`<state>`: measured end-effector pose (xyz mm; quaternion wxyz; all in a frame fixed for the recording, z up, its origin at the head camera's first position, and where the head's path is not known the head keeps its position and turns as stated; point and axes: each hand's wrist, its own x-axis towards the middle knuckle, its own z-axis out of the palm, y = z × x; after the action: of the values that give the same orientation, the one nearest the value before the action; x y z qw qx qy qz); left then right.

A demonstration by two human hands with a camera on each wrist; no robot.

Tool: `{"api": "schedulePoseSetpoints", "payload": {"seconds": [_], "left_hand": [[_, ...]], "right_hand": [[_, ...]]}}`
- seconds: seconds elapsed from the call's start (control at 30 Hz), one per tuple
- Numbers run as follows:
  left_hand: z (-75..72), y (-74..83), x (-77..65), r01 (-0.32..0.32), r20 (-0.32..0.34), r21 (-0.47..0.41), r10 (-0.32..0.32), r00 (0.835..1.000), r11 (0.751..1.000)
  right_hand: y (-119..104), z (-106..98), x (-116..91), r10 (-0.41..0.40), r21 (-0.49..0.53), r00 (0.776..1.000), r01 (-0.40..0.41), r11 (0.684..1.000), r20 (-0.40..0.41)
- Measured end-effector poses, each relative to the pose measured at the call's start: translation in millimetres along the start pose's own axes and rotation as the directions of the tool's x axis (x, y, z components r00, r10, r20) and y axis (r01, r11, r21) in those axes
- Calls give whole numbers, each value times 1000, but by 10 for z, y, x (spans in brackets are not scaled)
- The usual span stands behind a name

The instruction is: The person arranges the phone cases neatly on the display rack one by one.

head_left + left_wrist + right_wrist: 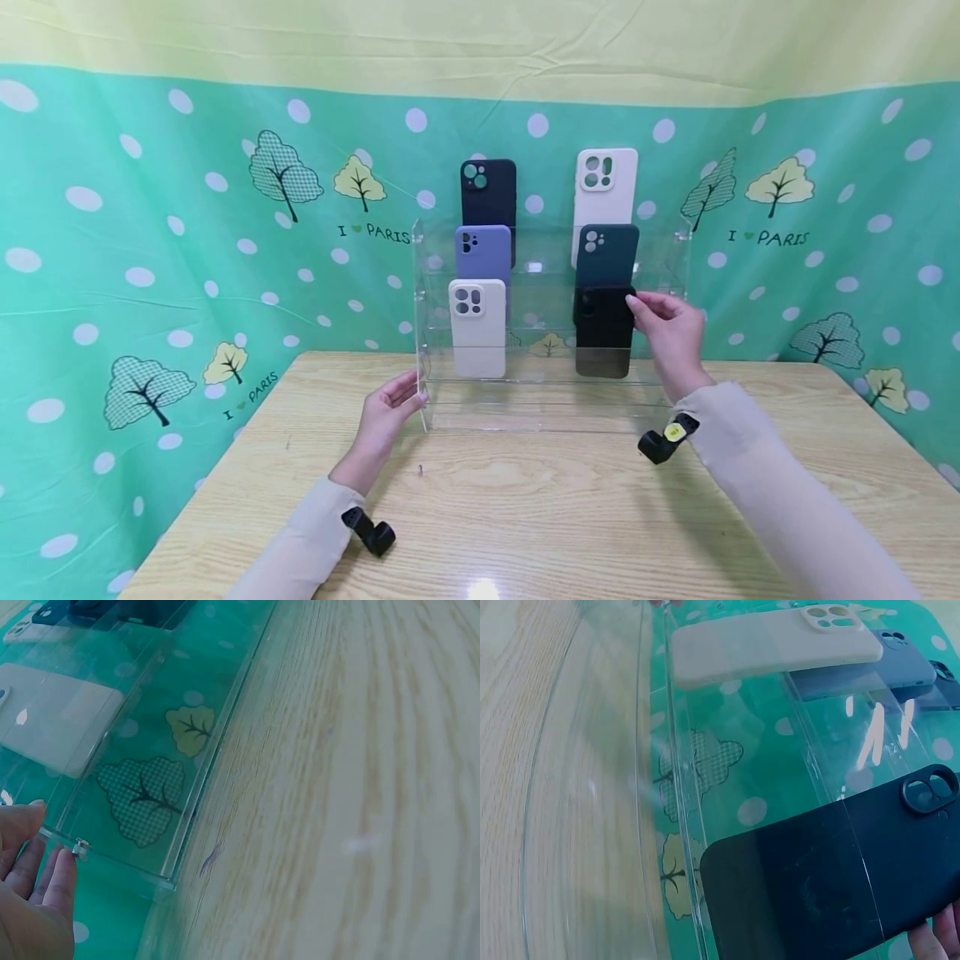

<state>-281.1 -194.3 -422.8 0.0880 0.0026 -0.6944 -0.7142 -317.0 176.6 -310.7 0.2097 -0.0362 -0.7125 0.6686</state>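
A clear acrylic stepped stand (540,407) holds phone cases in two columns. At its front right, a black phone case (604,329) stands upright in the lowest tier, its lower part behind the clear front lip. My right hand (675,337) pinches this case by its right edge near the top; fingertips (927,943) show at the case's edge in the right wrist view. With thumb and fingers on either side, my left hand (384,423) grips the stand's left side panel low down. The left wrist view shows that hand (30,900) beside a small clear fitting on the panel.
Behind the black case stand a dark green case (609,260) and a white case (609,190). The left column has a cream case (478,329), a lavender case (482,250) and a dark case (489,200). A green dotted curtain (225,283) hangs behind the wooden table (510,508).
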Motion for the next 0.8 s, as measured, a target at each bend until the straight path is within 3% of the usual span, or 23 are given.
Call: {"api": "schedulePoseSetpoints", "payload": {"seconds": [0.2,0.43,0.8], "left_hand": [[-5,0,2,-1,5,-6,1,1000,1000],[-4,-14,15,3,-13,22,-3,1000,1000],[1,-14,5,-3,-18,34,4,1000,999]], "right_hand": [[9,2,5,50,139,999,-51,989,11],[-9,-13,14,28,6,999,-28,1000,17],[-4,-35,22,22,11,999,-23,1000,23]]}}
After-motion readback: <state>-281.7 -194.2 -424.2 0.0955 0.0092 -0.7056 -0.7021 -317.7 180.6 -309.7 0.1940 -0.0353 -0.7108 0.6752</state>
